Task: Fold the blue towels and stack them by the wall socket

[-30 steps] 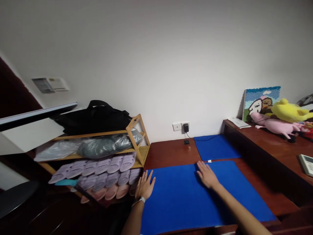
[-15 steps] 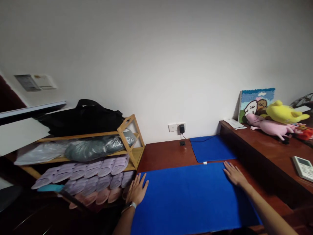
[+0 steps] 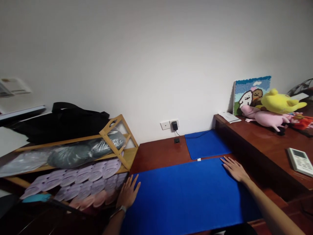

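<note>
A large blue cloth [image 3: 181, 192] lies spread over the dark red wooden table [image 3: 156, 153]. On its far left corner rests my left hand [image 3: 128, 191], fingers apart, with a band on the wrist. At the far right corner, my right hand [image 3: 234, 168] lies flat with its fingers stretched out. Neither hand is gripping anything. Beyond the large cloth is a smaller blue cloth [image 3: 207, 143], with a small white tag [image 3: 199, 159] at its near edge.
A wooden rack [image 3: 119, 140] at left holds a black bag [image 3: 66, 122] and several slippers [image 3: 80, 176]. Along the right runs a raised ledge [image 3: 264, 147] with plush toys [image 3: 264, 117], a picture [image 3: 253, 93] and a white keypad device [image 3: 300, 161]. A black plug [image 3: 174, 125] sits in the wall socket.
The view has shifted slightly to the right, so the rack and wall items appear further left. Both hands stay on the corners of the large blue cloth.
</note>
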Tool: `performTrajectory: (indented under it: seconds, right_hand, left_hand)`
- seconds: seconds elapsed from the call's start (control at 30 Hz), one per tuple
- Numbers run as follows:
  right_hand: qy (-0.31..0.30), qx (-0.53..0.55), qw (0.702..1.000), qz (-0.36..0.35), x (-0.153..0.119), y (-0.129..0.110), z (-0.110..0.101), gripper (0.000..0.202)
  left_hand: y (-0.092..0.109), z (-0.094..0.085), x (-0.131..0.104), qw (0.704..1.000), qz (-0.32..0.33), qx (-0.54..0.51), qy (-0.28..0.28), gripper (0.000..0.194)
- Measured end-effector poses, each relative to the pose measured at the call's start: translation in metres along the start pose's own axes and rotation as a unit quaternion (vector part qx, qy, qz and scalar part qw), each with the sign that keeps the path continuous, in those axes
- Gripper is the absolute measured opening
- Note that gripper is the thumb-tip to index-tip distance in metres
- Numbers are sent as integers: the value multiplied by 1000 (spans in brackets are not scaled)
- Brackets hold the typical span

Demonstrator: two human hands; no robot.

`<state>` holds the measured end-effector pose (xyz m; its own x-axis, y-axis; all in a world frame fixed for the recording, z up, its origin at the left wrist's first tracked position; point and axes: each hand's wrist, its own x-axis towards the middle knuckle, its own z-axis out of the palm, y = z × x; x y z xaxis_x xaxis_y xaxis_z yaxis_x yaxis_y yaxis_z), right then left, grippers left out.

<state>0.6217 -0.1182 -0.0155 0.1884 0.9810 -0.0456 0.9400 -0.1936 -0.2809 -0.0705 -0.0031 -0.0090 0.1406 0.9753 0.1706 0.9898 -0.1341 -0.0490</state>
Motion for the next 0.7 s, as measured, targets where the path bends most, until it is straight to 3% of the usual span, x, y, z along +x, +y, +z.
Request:
performTrajectory:
  seconds: [0.3,0.53,0.63,0.7]
  right_hand:
    - [4,-20,1000,-4,-1,-4,2,65]
    - [14,-5,1000,-7,-1,-4,4,69]
    - [19,5,1000,-10,0,-6,3,66]
    - [18,14,1000,-12,0,-7,2,66]
  left_hand:
    - [-3,3,3,999,-5,-24,20,61]
    - [13,-29,-7,996,5,36,81,62]
    - [40,-49,-7,996,36,37,74,59]
    - [82,-61,-10,996,61,-9,60,57]
